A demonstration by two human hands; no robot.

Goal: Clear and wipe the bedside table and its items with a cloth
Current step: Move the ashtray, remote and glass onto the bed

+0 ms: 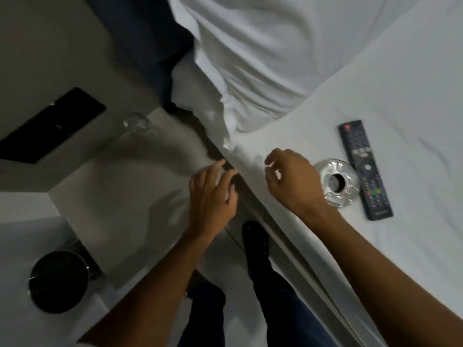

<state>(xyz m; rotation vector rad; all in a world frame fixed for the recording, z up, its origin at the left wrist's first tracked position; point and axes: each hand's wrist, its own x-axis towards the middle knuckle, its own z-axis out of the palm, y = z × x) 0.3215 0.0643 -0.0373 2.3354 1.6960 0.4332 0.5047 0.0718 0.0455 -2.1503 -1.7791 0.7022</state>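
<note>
The bed (375, 83) carried a pillow (250, 58), a remote (364, 169) and, touching it, a glass ashtray (337, 182) that looked empty. The pale desk (120, 176) held a clear glass (136, 122) at its far edge, its contents blurred. A black bin (59, 280) stood on the floor, its inside dark. The left hand (213, 194) lay over the desk's edge, its grip closed round something white, perhaps a cloth. The right hand (292, 181) hovered over the bed, its grip half curled and empty.

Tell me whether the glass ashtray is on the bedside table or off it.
Off it. The glass ashtray rests on the white bed sheet, beside the remote, just past the right hand.
</note>
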